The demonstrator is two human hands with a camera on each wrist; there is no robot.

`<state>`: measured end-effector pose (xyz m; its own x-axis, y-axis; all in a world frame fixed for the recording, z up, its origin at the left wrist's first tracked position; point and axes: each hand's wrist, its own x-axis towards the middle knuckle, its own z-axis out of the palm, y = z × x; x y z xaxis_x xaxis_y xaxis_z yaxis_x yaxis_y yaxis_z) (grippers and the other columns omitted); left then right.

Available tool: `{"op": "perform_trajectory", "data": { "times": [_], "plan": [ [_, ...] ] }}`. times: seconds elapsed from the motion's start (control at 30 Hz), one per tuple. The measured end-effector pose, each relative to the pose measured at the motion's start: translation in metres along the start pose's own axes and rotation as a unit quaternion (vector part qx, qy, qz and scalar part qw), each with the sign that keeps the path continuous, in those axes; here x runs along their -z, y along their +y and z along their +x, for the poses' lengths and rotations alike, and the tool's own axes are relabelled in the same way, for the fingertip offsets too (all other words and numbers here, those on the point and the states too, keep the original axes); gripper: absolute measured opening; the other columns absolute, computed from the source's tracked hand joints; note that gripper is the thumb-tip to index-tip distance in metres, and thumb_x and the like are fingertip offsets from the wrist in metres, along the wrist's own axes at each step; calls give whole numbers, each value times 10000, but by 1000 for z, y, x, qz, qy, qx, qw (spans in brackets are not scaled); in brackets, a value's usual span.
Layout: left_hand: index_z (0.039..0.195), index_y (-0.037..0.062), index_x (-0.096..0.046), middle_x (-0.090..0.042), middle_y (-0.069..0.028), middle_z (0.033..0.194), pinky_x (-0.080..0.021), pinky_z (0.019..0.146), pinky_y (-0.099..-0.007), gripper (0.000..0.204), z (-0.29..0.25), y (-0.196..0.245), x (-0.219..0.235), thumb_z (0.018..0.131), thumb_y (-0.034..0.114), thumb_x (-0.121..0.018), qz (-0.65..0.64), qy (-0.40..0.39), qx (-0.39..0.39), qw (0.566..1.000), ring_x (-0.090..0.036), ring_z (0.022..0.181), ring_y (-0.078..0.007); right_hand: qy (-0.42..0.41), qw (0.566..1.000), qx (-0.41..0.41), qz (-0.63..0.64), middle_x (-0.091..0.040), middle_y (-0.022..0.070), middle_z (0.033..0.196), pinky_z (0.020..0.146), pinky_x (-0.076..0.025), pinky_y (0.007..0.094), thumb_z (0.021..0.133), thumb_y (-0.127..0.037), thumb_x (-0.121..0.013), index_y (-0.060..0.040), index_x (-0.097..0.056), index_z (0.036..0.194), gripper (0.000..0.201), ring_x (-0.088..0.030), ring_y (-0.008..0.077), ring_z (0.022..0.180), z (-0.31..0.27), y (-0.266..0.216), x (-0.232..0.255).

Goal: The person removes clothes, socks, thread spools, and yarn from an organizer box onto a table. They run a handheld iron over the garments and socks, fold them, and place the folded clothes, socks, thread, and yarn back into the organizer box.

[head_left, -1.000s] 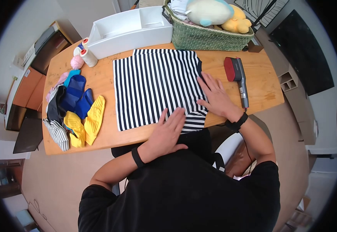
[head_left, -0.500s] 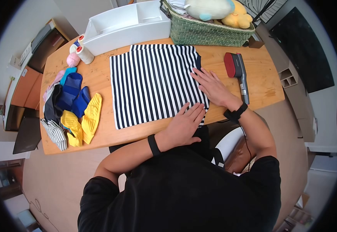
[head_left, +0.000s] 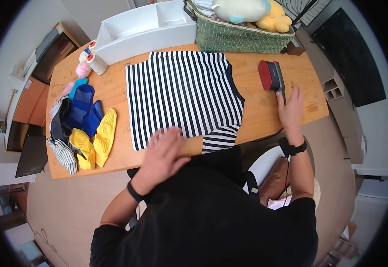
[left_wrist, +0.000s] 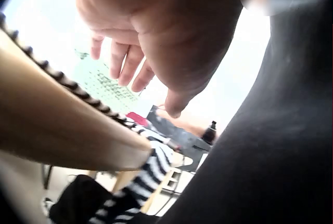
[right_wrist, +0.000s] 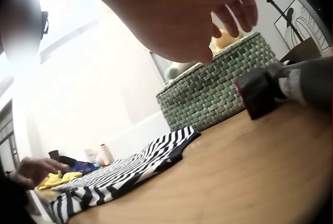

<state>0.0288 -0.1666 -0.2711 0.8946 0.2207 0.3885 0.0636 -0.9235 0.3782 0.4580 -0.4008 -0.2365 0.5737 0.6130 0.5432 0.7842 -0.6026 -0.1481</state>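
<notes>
A black-and-white striped shirt (head_left: 180, 93) lies spread on the wooden table, one short sleeve (head_left: 220, 139) at the near edge. My left hand (head_left: 163, 155) hovers by the shirt's near edge, fingers spread and holding nothing; its palm and fingers (left_wrist: 127, 60) show in the left wrist view. At the right, my right hand (head_left: 291, 109) is beside the handle of a grey handheld steamer with a red head (head_left: 265, 75), fingers extended. In the right wrist view the fingers (right_wrist: 237, 16) are clear of the steamer (right_wrist: 260, 91).
Socks and small garments in yellow (head_left: 105, 137), blue (head_left: 82, 101) and other colours lie at the left. Thread spools (head_left: 97, 64) and a pink yarn ball (head_left: 83, 70) stand behind them. A white divided box (head_left: 147, 42) and a green basket (head_left: 243, 40) with plush toys line the back.
My right hand has left the shirt and moved right to the steamer. My left hand has slid left along the near edge, uncovering the sleeve, which lies more spread out.
</notes>
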Motion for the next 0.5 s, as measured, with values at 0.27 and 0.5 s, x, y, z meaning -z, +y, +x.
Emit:
{"op": "perform_trajectory", "data": {
  "times": [0.27, 0.5],
  "plan": [
    [1547, -67, -639, -586, -286, 1678, -348, 1339, -642, 840, -69, -60, 18, 985, 522, -849, 142, 17, 98, 985, -514, 1610, -466, -227, 943, -177, 169, -788, 179, 953, 788, -653, 470, 998, -249, -860, 58, -516, 1625, 778, -783, 396, 800, 2, 93, -41],
    [1589, -83, -599, -566, -293, 1695, -328, 1358, -621, 917, -68, -58, 15, 1000, 583, -821, 154, 30, 116, 981, -498, 1622, -458, -239, 743, -342, 523, -664, 26, 883, 559, -522, 285, 1087, -169, -775, -12, -478, 1701, 700, -647, 122, 619, -5, 20, 11]
  ]
}}
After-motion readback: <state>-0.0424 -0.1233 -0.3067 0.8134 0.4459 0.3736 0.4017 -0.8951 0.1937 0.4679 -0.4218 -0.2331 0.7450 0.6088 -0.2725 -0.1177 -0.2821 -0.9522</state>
